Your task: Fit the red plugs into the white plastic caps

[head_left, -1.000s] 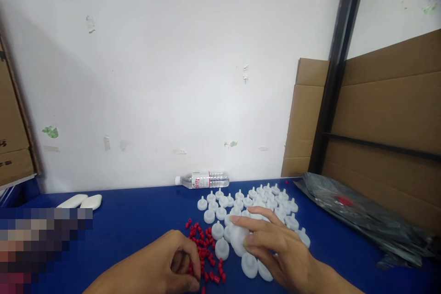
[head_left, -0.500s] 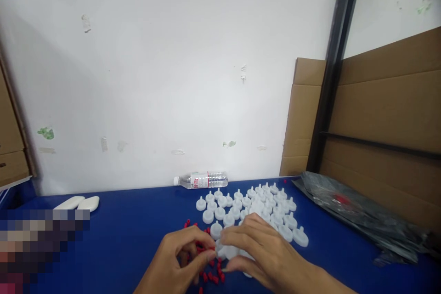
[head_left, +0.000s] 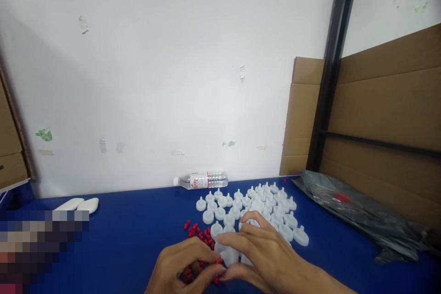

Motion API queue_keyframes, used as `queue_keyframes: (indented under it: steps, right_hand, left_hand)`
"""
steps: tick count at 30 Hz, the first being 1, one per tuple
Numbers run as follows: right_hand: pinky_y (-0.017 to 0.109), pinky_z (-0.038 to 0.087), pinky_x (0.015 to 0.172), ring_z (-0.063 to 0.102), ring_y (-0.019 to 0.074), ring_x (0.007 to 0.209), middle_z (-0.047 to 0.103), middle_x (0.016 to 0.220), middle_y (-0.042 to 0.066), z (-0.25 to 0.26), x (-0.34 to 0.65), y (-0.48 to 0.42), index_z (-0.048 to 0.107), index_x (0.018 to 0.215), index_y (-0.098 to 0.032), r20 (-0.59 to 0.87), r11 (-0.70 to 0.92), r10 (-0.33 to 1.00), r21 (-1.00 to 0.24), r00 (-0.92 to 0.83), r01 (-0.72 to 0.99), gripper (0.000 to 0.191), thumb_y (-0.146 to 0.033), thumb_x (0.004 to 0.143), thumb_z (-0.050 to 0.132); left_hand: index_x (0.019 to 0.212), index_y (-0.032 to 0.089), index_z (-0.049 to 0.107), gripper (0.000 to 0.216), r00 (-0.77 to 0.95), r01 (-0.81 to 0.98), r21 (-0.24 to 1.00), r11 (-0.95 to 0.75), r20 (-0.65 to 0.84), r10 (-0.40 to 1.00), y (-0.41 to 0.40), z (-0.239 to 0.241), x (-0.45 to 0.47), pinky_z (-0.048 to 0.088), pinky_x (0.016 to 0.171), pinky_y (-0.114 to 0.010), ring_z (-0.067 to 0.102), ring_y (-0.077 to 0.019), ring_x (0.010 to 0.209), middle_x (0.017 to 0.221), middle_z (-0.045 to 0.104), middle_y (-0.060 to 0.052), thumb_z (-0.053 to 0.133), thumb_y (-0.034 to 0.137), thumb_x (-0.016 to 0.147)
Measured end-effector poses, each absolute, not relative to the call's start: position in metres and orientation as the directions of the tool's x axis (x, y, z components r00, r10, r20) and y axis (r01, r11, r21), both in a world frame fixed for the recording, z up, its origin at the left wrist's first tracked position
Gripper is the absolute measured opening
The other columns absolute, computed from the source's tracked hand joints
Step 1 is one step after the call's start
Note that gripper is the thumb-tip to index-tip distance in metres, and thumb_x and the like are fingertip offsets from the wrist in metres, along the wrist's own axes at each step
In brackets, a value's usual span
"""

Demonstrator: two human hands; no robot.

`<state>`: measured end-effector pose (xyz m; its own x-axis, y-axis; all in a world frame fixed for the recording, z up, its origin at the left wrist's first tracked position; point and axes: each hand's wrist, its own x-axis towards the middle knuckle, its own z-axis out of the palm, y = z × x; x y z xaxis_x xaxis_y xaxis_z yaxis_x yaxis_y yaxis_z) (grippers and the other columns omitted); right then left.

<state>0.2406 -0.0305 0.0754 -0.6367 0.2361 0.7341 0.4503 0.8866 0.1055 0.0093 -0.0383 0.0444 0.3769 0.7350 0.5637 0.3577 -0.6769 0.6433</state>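
Note:
Thumb and forefinger of my left hand (head_left: pixel 186 259) are pinched on a small red cap (head_left: pixel 219 261). In my right hand (head_left: pixel 268 252) a white nozzle lid (head_left: pixel 230 253) is gripped on its side, its spout pointing left at the red cap. Cap and spout tip meet or nearly meet; my fingers partly hide the spot. Beyond my hands stand many white nozzle lids (head_left: pixel 208 217), mostly upright with spouts up. Loose red caps (head_left: pixel 195 228) lie scattered behind and under my left hand.
A clear water bottle (head_left: pixel 206 180) lies on its side against the wall. On the right is a grey plastic bag (head_left: pixel 351 216) beside cardboard (head_left: pixel 382 110) and a black post (head_left: pixel 330 78). Two white rounded objects (head_left: pixel 90 205) rest at the left of the blue table (head_left: pixel 124 239).
My left hand has moved slightly right and down, bringing the red cap to the spout. The white lid has turned so its side and spout show more clearly.

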Motion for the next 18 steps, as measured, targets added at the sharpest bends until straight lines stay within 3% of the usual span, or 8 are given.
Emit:
queue_keyframes:
  steps: [4, 9, 14, 18]
  right_hand:
    - [0.032, 0.042, 0.098, 0.059, 0.0125, 0.065, 0.074, 0.088, -0.002, 0.0762, 0.2403, -0.0317, 0.052, 0.127, -0.018, 0.736, 0.876, 0.223, 0.136, -0.639, 0.463, 0.032, -0.042, 0.106, 0.052]
    - [0.033, 0.04, 0.1, 0.062, 0.0136, 0.071, 0.074, 0.091, 0.0, 0.0758, 0.2425, -0.032, 0.053, 0.128, -0.018, 0.72, 0.869, 0.25, 0.129, -0.648, 0.478, 0.03, -0.039, 0.107, 0.051]
    - [0.033, 0.04, 0.1, 0.06, 0.0129, 0.067, 0.075, 0.09, -0.002, 0.0764, 0.2415, -0.0317, 0.053, 0.128, -0.018, 0.712, 0.882, 0.228, 0.137, -0.664, 0.45, 0.031, -0.041, 0.107, 0.052]
    - [0.031, 0.041, 0.095, 0.06, 0.0112, 0.065, 0.078, 0.098, -0.001, 0.08, 0.2404, -0.0333, 0.055, 0.126, -0.018, 0.728, 0.891, 0.202, 0.141, -0.655, 0.431, 0.027, -0.037, 0.106, 0.054]
  left_hand:
    - [0.091, 0.022, 0.073, 0.005, 0.398, 0.352, 0.466, -0.812, 0.71, 0.581, -0.0405, 0.0475, 0.0101, 0.05, 0.055, -0.015, 0.065, -0.0084, 0.058, 0.077, 0.075, 0.001, 0.069, 0.021, 0.095]
    - [0.098, 0.023, 0.07, 0.009, 0.399, 0.392, 0.406, -0.826, 0.734, 0.55, -0.0415, 0.0513, 0.0113, 0.054, 0.066, -0.016, 0.07, -0.0101, 0.072, 0.086, 0.074, 0.001, 0.067, 0.015, 0.095]
    - [0.1, 0.023, 0.073, 0.009, 0.436, 0.387, 0.414, -0.824, 0.705, 0.559, -0.0414, 0.0503, 0.0109, 0.055, 0.065, -0.018, 0.069, -0.011, 0.071, 0.088, 0.074, -0.002, 0.067, 0.017, 0.096]
    - [0.102, 0.026, 0.077, 0.013, 0.435, 0.33, 0.517, -0.79, 0.659, 0.613, -0.0438, 0.0539, 0.0105, 0.057, 0.071, -0.019, 0.072, -0.0131, 0.077, 0.09, 0.077, -0.002, 0.066, 0.022, 0.097]
